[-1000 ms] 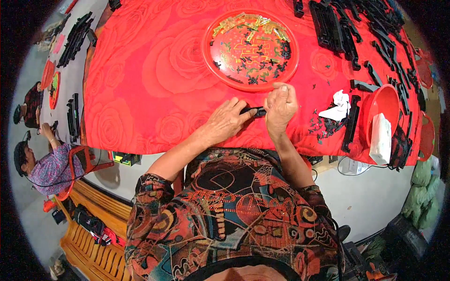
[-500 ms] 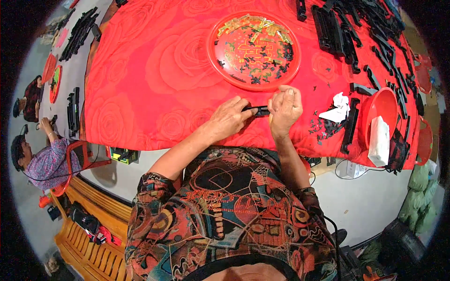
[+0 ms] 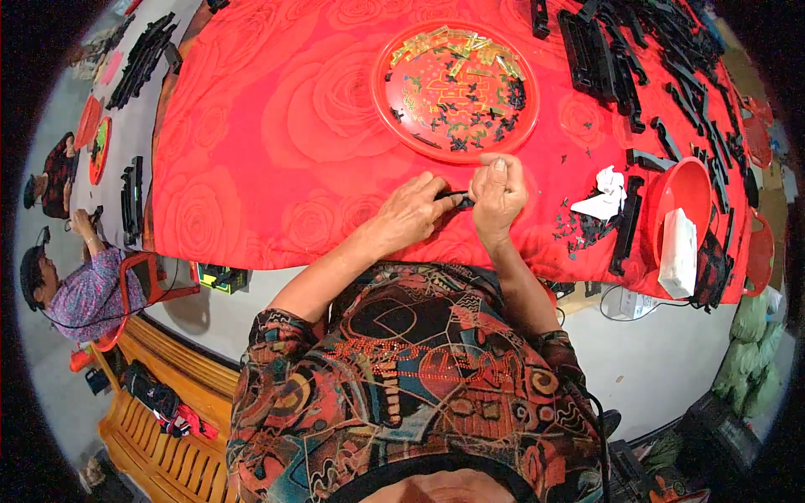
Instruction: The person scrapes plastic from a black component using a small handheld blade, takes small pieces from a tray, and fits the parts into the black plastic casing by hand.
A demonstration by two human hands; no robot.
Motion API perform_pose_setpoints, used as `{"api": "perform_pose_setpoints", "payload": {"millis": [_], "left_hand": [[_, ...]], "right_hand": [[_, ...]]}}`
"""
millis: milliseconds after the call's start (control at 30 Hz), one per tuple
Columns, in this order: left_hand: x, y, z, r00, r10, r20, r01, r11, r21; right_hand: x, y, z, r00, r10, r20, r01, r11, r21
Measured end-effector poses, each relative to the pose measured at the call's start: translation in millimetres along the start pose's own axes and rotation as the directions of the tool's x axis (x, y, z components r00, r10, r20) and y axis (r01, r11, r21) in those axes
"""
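Observation:
Between my two hands, just below the round tray, is a small black plastic part. The fingers of my left hand are closed around its left end. My right hand is a loose fist, thumb side up, covering the part's right end; anything else inside it is hidden. Beyond my hands lies a red round tray with a printed pattern. Small black cross-shaped pieces are scattered over it, and gold strips lie along its far side.
To the right are a white crumpled tissue, loose black bits, a red basin and a white tissue pack. Long black plastic parts pile up at the far right. At left, a co-worker sits by another table.
My right hand has moved slightly left, closer to my left hand, so less of the black plastic part shows. My left hand stays nearly still.

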State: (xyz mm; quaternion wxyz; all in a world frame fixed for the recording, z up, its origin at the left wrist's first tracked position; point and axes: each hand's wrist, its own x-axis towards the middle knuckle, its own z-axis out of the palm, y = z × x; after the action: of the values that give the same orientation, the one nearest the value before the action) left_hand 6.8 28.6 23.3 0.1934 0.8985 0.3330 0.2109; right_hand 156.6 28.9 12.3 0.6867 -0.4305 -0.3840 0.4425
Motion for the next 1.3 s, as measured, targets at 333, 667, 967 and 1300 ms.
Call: {"api": "perform_pose_setpoints", "payload": {"millis": [333, 667, 967, 1300], "left_hand": [[-9, -1, 8, 0.988, 0.057, -0.143, -0.047, 0.996, 0.071], [-17, -1, 12, 0.981, 0.03, -0.191, -0.002, 0.989, 0.148], [-17, 7, 9, 0.987, -0.025, -0.161, 0.056, 0.979, 0.195], [-17, 5, 9, 0.996, -0.067, -0.062, 0.075, 0.986, 0.15]], "right_hand": [[7, -6, 5, 0.999, 0.027, 0.018, -0.027, 1.0, -0.009], [8, -57, -24, 0.987, -0.087, -0.136, 0.114, 0.972, 0.207], [0, -44, -22, 0.996, -0.069, -0.063, 0.081, 0.974, 0.211], [-33, -124, -18, 0.927, -0.356, 0.121, 0.336, 0.928, 0.159]]}}
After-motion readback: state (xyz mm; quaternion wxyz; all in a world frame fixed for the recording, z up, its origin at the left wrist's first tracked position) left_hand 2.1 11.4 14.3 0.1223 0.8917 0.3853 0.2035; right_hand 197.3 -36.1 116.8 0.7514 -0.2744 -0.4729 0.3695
